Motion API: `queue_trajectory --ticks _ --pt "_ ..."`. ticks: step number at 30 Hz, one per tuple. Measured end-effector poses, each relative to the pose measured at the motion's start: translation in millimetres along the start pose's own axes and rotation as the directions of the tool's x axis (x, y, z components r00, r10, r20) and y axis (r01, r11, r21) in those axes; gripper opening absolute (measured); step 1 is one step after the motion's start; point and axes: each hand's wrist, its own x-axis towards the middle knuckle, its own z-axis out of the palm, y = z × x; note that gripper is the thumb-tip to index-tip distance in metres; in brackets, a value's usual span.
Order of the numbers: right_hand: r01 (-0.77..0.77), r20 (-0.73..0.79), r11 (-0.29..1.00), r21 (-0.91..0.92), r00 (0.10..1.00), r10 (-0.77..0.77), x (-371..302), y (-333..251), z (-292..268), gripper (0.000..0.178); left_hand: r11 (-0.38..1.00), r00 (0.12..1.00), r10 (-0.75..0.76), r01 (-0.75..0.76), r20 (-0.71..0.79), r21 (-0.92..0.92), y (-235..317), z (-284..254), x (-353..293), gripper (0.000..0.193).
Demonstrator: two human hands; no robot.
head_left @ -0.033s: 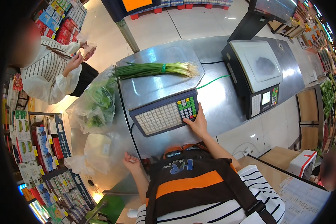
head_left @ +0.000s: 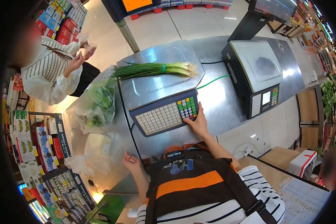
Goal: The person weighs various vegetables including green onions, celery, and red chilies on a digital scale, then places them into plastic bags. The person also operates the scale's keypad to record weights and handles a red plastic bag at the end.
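Right grip point(head_left: 197, 123) on labelled keypad point(head_left: 187, 108)

- Keypad scale point(head_left: 149, 91): tiny print on its rows of pale keys point(head_left: 157, 118); marked green, yellow and white keys point(head_left: 187, 107) at their right.
- Black monitor point(head_left: 274, 10), beyond the keypad scale to the right: 1 line of small pale lettering.
- Apron point(head_left: 190, 186), on the near side of the keypad scale: large blue lettering.
- Dark shelf strip point(head_left: 64, 140), left of the keypad scale: pale characters.
- Paper sheets point(head_left: 300, 198), right of the keypad scale, nearer: rows too small to read.
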Motion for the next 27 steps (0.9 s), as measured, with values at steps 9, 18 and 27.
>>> queue_trajectory --ticks 9,18,27 --pt "-0.057 -0.043 0.952 0.300 0.996 0.073 16 -3 6 0.098 1.000 0.999 0.028 -0.028 0.016 0.003 -3 0 -4 0.036" --pt "0.000 -0.084 0.982 0.190 0.996 0.016 4 -8 10 0.105 1.000 1.000 0.020 -0.020 0.013 0.011 2 -10 -1 0.036" --pt "-0.138 0.056 0.870 0.473 0.990 0.126 13 -7 8 0.103 0.999 1.000 0.028 -0.028 0.013 0.016 2 -9 -4 0.038"
